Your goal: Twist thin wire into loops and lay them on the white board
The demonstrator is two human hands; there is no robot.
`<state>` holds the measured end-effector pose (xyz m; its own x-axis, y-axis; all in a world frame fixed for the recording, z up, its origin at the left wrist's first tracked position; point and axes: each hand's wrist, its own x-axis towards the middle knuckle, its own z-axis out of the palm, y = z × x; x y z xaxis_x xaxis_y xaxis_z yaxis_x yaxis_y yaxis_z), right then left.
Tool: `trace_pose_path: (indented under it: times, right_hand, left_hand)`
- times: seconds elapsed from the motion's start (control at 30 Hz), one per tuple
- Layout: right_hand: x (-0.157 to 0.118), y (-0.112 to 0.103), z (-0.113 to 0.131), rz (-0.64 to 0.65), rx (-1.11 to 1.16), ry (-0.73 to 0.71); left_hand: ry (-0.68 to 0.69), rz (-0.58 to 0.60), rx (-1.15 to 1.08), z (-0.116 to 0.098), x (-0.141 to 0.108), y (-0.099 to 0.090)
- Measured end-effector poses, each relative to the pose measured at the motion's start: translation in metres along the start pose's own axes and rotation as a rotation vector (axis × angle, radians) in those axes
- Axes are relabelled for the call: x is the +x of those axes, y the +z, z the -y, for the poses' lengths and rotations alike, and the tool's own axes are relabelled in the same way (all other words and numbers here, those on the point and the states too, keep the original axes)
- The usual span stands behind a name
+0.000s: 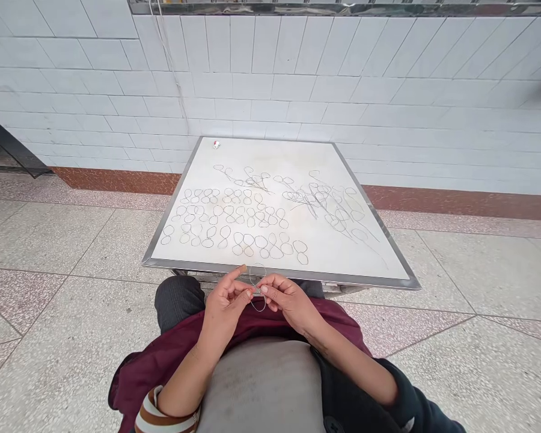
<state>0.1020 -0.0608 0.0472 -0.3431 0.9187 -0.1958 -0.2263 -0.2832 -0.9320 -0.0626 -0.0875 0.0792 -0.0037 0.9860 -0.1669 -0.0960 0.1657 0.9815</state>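
Between my hands, just off the near edge of the white table (234, 234), is a thin wire bent into two loops (258, 308), one above and one below my fingertips. My left hand (228, 297) pinches the wire's middle between thumb and a finger, with its index finger stretched out. From the other side my right hand (288, 297) pinches the same spot, its thumb and index finger pressed together. Several figure-eight wire pieces (301, 252) lie in rows on the left and middle of the table. Loose looped wires (338, 210) with long tails lie tangled at the right.
A small red and white object (216, 144) sits at the table's far left corner. Metal edging (279, 273) runs around the tabletop. Behind it stands a white tiled wall (270, 84) with a hanging cable (175, 78). My knee (178, 300) is under the near left edge.
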Motion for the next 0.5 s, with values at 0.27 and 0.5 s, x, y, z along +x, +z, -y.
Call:
trace_pose_path:
  times: [0.27,0.5]
  right_hand:
    - [-0.0002,-0.0003,0.0001,0.038,0.016,0.004]
    - [-0.0011,0.0005,0.0019,0.046,0.050,0.022]
  left_hand:
    - [-0.002,0.017,-0.050,0.0008,0.0001,0.0031]
    - [-0.002,0.047,-0.045,0.0049,0.0006,0.0029]
